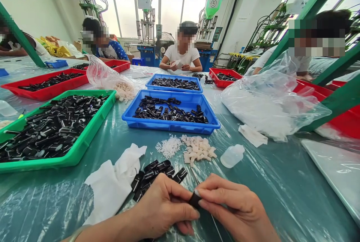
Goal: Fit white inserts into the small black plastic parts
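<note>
Left hand (pixel 163 206) and right hand (pixel 233 208) are pinching one black part (pixel 194 199); blue tray (pixel 171 124) and green tray (pixel 73 154) are holding black parts.

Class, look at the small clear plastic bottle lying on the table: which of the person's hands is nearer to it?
Right. The right hand lies just below the bottle; the left hand is farther off, down to its left.
</note>
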`<state>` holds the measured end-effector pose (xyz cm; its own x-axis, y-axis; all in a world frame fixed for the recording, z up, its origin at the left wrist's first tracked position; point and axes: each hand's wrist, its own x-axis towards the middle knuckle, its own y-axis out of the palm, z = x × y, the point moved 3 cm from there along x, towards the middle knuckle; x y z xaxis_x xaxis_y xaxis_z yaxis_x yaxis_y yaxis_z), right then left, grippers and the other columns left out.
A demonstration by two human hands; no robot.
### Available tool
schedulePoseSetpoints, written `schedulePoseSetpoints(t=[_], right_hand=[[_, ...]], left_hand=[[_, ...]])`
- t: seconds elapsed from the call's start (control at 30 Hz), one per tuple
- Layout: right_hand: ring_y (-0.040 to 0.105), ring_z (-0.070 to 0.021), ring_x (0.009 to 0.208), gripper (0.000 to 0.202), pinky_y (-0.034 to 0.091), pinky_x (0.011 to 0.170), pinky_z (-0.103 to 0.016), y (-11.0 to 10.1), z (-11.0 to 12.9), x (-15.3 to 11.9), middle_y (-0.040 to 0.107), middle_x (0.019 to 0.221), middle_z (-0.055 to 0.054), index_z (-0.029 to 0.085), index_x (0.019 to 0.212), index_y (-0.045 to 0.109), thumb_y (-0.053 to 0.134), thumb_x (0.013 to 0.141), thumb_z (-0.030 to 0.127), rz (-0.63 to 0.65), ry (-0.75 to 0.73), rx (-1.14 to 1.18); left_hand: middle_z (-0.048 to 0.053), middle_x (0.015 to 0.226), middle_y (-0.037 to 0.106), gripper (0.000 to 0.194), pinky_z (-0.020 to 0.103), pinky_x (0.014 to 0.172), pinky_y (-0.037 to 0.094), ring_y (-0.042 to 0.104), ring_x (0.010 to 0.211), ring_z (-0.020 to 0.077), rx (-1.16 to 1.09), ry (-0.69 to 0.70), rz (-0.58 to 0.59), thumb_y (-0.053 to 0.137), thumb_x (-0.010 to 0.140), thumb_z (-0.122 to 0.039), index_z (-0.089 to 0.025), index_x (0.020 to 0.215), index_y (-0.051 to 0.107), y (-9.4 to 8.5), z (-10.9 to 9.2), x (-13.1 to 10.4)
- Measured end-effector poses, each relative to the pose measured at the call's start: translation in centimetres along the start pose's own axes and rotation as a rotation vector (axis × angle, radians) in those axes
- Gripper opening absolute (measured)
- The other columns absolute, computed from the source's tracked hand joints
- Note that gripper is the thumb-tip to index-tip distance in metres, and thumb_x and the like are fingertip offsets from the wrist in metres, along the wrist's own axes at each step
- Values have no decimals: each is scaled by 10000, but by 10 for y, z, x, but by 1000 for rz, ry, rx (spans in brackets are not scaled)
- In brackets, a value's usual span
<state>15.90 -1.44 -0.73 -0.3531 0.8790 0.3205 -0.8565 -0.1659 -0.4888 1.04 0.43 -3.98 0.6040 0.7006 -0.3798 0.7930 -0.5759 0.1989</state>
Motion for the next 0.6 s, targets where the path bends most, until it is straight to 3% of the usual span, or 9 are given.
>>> schedulePoseSetpoints(t=[0.17, 0.6], right_hand=[[629, -126, 625, 172, 521, 580, -203, 0, 0, 2, 668, 722, -17, 269, 827, 734, 597, 778, 178, -14, 70, 57], [611, -123, 645, 148, 498, 580, -204, 1, 0, 2, 644, 748, -22, 226, 771, 710, 568, 802, 197, 35, 66, 31]], left_hand=[[16, 511, 621, 109, 181, 496, 464, 568, 457, 93, -9, -3, 4, 651, 624, -197, -112, 662, 709, 0, 0, -1], [9, 499, 598, 111, 175, 493, 439, 557, 473, 95, 77, 27, -10, 632, 644, -176, -111, 668, 719, 0, -5, -3]])
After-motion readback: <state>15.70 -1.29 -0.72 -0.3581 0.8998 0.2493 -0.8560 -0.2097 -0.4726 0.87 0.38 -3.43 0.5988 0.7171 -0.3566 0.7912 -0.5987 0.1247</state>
